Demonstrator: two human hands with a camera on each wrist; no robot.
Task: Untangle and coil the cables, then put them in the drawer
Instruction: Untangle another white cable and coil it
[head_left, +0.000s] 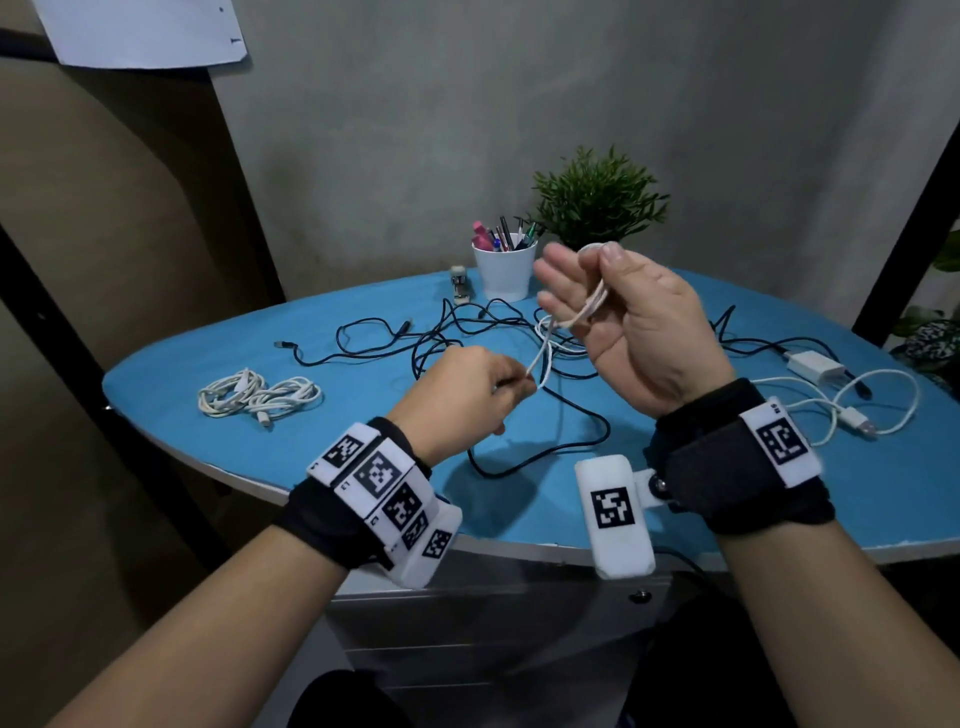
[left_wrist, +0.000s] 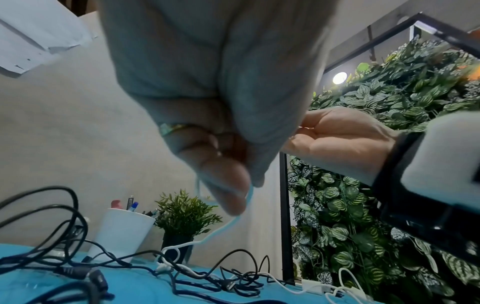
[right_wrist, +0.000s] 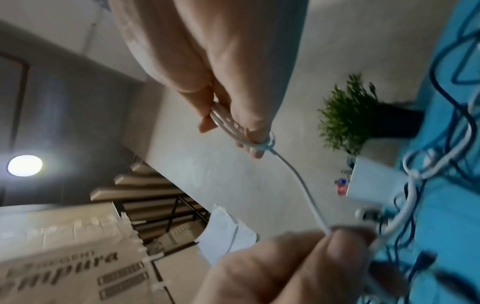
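Observation:
A thin white cable (head_left: 544, 353) runs between both hands above the blue table (head_left: 322, 447). My right hand (head_left: 597, 306) is raised palm-up with loops of that cable (right_wrist: 228, 125) wound round its fingers. My left hand (head_left: 511, 387) pinches the same cable (right_wrist: 309, 197) lower down between thumb and fingertips (left_wrist: 233, 197). From there the cable drops into a tangle of black cables (head_left: 467, 338) on the table. Two coiled white cables (head_left: 257, 397) lie at the left. Another loose white cable (head_left: 862, 410) with a white charger (head_left: 813, 366) lies at the right.
A white cup of pens (head_left: 504, 270), a small potted plant (head_left: 597, 200) and a stapler (head_left: 458, 285) stand at the back of the table. A grey drawer unit (head_left: 493, 639) sits under the front edge. A leafy green wall (left_wrist: 389, 164) is to the right.

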